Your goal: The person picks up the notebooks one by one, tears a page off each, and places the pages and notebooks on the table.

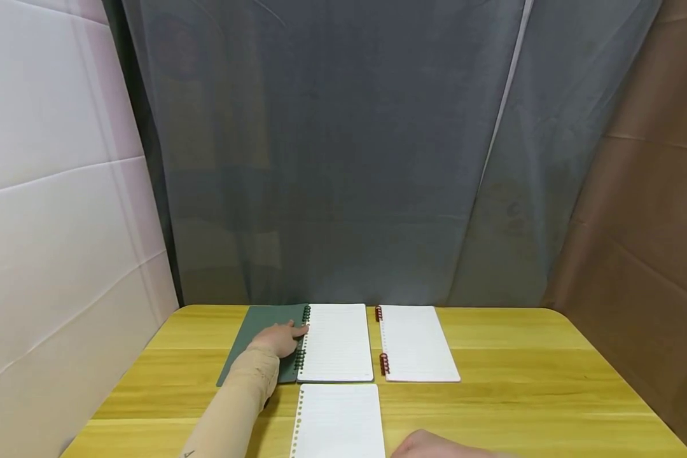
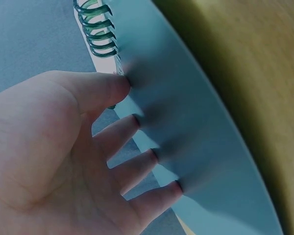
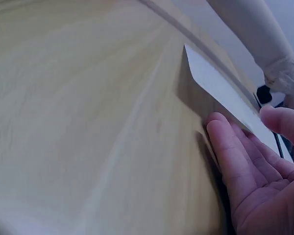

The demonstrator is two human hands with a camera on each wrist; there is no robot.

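Fingers of the left hand are straight and spread, tips pressed flat on the green cover of the open green notebook, thumb right by the green spiral binding; nothing gripped. That notebook sits centre-left of the head frame on the yellow counter.

Right hand at the bottom edge, right of centre, mostly cut off. In the wrist view its fingers are nearly straight, touching the right edge of the loose punched sheet, that edge lifted slightly off the counter; thumb above it, can't tell if it pinches.

Second notebook with red rings lies open just right of the green one, untouched.
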